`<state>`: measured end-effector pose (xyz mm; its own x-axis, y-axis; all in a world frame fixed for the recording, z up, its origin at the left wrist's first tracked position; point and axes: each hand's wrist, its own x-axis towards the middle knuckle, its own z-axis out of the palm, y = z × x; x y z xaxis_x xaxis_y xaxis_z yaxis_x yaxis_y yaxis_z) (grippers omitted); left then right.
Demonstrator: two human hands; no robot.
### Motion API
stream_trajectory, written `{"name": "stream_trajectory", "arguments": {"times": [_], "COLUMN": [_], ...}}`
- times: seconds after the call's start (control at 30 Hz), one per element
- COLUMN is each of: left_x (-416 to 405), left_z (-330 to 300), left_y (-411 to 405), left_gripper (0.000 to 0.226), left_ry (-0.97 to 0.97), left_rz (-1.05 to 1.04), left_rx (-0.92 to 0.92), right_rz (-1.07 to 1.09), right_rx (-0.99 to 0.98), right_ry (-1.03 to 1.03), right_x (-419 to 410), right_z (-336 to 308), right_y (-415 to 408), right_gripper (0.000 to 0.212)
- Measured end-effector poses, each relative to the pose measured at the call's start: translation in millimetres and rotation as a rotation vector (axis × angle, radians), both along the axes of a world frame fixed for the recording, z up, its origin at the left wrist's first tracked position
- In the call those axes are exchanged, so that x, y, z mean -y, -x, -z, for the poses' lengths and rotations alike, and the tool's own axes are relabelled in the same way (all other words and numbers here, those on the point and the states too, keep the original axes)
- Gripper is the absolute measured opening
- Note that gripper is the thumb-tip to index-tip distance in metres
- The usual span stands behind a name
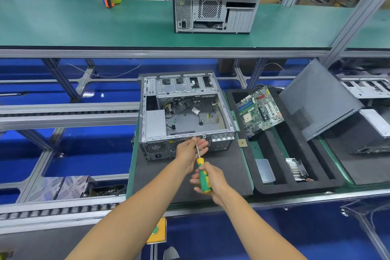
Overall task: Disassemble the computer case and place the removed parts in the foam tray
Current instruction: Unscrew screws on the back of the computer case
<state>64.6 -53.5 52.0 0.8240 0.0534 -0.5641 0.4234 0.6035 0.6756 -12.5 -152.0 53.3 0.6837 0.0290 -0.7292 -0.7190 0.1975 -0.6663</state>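
An open computer case (185,112) lies on a dark mat, its inside holding loose cables and a power supply at the left. My right hand (211,179) grips a green-and-yellow screwdriver (203,175) whose tip points at the case's near rear panel. My left hand (192,148) is at that rear panel with its fingers around the screwdriver shaft near the tip. To the right lies the black foam tray (295,183), holding a green motherboard (259,110), a heatsink (297,169) and a clear plastic piece (264,170).
A grey side panel (316,99) leans at the tray's right. Another computer case (213,4) stands on the green upper shelf (84,25). Roller conveyor rails (63,112) run at the left. A small brown chip (242,143) lies beside the case.
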Motion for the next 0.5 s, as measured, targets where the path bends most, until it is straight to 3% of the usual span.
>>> {"name": "stream_trajectory", "arguments": {"times": [0.1, 0.2, 0.3, 0.37, 0.5], "left_x": [-2, 0, 0, 0, 0], "left_z": [1, 0, 0, -1, -3], "left_y": [0, -1, -2, -2, -1], "left_gripper": [0.027, 0.029, 0.027, 0.026, 0.024], "left_ry": [-0.022, -0.025, -0.03, -0.028, -0.002], "left_rz": [0.027, 0.023, 0.012, 0.017, 0.024], "left_rx": [0.007, 0.005, 0.002, 0.002, 0.005], "right_rz": [0.034, 0.014, -0.027, 0.0, 0.042], "right_rx": [0.086, 0.016, -0.072, -0.077, -0.01], "right_ry": [0.073, 0.004, -0.131, -0.18, -0.038], "right_x": [-2, -4, -1, 1, 0], "right_z": [1, -2, 1, 5, 8], "right_y": [-1, -1, 0, 1, 0], "right_gripper": [0.011, 0.008, 0.034, 0.037, 0.012]}}
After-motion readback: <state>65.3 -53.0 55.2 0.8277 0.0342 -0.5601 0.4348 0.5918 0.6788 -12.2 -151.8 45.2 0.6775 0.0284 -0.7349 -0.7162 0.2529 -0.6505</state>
